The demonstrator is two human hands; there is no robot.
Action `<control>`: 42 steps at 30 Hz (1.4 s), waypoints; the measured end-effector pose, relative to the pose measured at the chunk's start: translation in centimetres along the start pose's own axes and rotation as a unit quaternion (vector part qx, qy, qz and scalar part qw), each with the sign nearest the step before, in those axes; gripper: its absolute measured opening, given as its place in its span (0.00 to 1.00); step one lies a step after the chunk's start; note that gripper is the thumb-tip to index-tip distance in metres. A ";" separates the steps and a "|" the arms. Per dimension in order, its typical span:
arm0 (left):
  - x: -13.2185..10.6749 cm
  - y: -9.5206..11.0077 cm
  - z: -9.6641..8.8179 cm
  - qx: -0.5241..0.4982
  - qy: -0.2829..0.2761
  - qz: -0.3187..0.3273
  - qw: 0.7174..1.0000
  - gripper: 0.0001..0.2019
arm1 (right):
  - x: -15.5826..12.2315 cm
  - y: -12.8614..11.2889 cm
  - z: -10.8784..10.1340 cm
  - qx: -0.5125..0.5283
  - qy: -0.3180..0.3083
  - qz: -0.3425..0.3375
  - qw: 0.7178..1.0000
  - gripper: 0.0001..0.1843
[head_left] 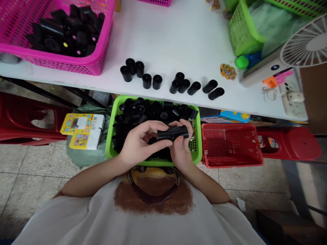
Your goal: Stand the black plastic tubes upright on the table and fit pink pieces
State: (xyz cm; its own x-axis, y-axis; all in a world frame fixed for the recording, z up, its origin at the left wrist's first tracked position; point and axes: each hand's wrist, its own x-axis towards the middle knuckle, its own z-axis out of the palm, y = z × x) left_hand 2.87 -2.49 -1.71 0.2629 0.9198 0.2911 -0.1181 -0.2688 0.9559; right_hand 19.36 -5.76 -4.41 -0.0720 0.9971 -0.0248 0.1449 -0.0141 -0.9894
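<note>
Between my two hands is a black plastic tube (172, 133), lying roughly level above a green basket (109, 136). My left hand (143, 139) grips its left end between thumb and fingers. The right end is pinched in my right hand (182, 146). Whether the tube is one piece or two joined parts I cannot tell. Many similar black plastic pieces (133, 112) fill the basket below, partly hidden by my hands. On the white table edge stand several short black cylinders (146, 81), and two longer ones (216, 93) lean or lie at the right.
A pink basket (99, 61) of black parts stands at the table's left. To the right are a white fan (306, 44), a green basket (245, 30) and small toys. A red basket (232, 163) sits beside my green one; a yellow-and-white box (84, 131) lies left.
</note>
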 end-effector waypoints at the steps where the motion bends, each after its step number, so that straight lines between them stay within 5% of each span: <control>1: 0.0 -0.2 0.0 -0.022 -0.006 -0.011 1.000 0.14 | -0.1 0.1 -0.2 -0.040 0.015 -0.040 0.998 0.34; 4: 0.0 -0.3 -0.2 -0.024 -0.032 -0.038 0.998 0.18 | -0.2 -0.2 -0.9 -0.109 0.021 -0.102 0.989 0.31; 8: 0.5 0.7 -0.7 0.116 -0.082 -0.035 0.989 0.18 | -0.1 -0.6 -1.8 -0.112 -0.039 -0.053 0.992 0.32; 12: 3.1 1.5 -2.7 0.303 0.010 0.015 0.953 0.16 | 0.2 0.4 -2.4 -0.035 0.024 -0.025 0.999 0.30; 15: 6.7 0.2 -5.6 0.414 0.096 0.023 0.905 0.16 | 0.5 1.3 -3.1 0.091 0.077 -0.043 0.992 0.26; 20: 11.5 -4.0 -9.4 0.488 0.051 -0.009 0.871 0.17 | 0.5 1.0 -4.9 0.159 0.088 -0.006 0.983 0.24; 23: 11.9 -4.6 -9.2 0.498 0.032 0.015 0.866 0.24 | 0.5 0.8 -5.8 0.160 0.126 -0.017 0.979 0.22; 26: 10.4 -3.1 -7.5 0.505 0.036 0.051 0.861 0.24 | 0.5 1.3 -6.4 0.160 0.183 -0.032 0.970 0.25; 28: 8.8 -1.8 -6.1 0.511 -0.028 0.054 0.857 0.17 | 0.4 1.7 -6.6 0.170 0.207 -0.023 0.963 0.25; 30: 7.3 -1.0 -4.7 0.517 -0.167 0.040 0.838 0.12 | 0.4 2.0 -6.8 0.185 0.208 -0.010 0.960 0.25; 32: 6.1 -1.0 -3.6 0.534 -0.307 0.022 0.787 0.12 | 0.4 2.0 -6.7 0.200 0.194 -0.005 0.961 0.24; 35: 5.2 -1.7 -2.4 0.568 -0.386 0.000 0.727 0.14 | 0.5 1.8 -6.3 0.212 0.161 -0.005 0.964 0.23; 37: 4.9 -1.8 -2.1 0.555 -0.370 -0.008 0.745 0.12 | 0.5 1.6 -5.9 0.199 0.146 -0.003 0.969 0.21; 42: 3.9 0.0 -2.4 0.334 -0.191 -0.039 0.922 0.18 | 0.4 0.9 -4.4 0.129 0.137 0.013 0.982 0.26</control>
State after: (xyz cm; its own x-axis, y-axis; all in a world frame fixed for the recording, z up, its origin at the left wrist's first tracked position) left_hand 1.60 1.78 -0.71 0.5792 0.8102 0.0901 0.4976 -0.4390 0.7481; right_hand 23.85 -5.01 -4.69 0.2021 0.9783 -0.0455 -0.1133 -0.0228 -0.9933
